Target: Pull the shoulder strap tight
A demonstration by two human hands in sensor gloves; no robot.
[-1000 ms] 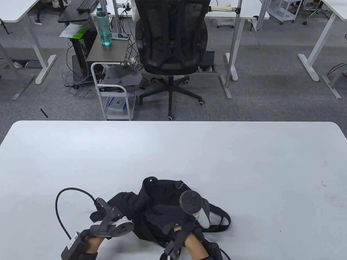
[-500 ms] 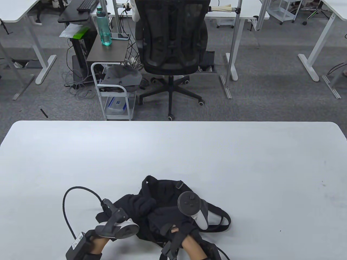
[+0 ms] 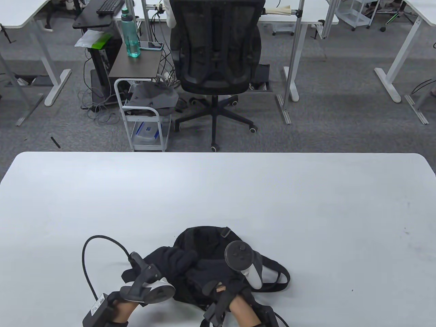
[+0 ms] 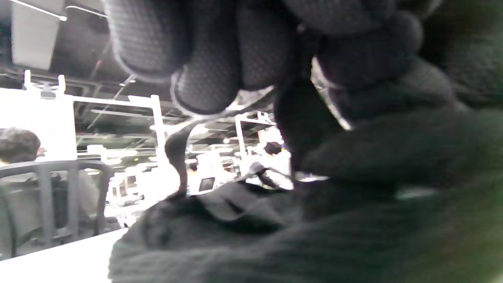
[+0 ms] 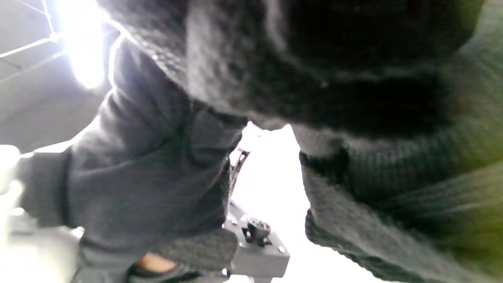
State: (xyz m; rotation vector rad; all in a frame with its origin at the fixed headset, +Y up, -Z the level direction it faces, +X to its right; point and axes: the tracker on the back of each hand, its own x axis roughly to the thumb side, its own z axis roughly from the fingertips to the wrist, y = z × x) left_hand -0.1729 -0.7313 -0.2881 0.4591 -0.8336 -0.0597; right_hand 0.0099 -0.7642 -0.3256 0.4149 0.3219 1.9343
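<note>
A black bag (image 3: 204, 242) lies crumpled on the white table (image 3: 218, 190) near the front edge. One shoulder strap (image 3: 281, 276) loops out to its right. My left hand (image 3: 178, 259) rests on the bag's left part. In the left wrist view its curled fingers (image 4: 204, 78) and thumb pinch a narrow black strap (image 4: 302, 125) that runs down to the bag (image 4: 235, 236). My right hand (image 3: 211, 270) sits on the bag's middle, partly hidden under its tracker. In the right wrist view its fingers (image 5: 314, 59) curl over dark fabric, with the left hand (image 5: 149, 165) close by.
A black cable (image 3: 90, 259) arcs over the table to the left of my left wrist. Beyond the far edge stand an office chair (image 3: 216, 51) and a small white cart (image 3: 143, 115). Bare tabletop stretches left, right and beyond the bag.
My left hand has shifted right and a little toward me. The small loop that stood up at the bag's far left edge has flattened. The right hand has barely moved.
</note>
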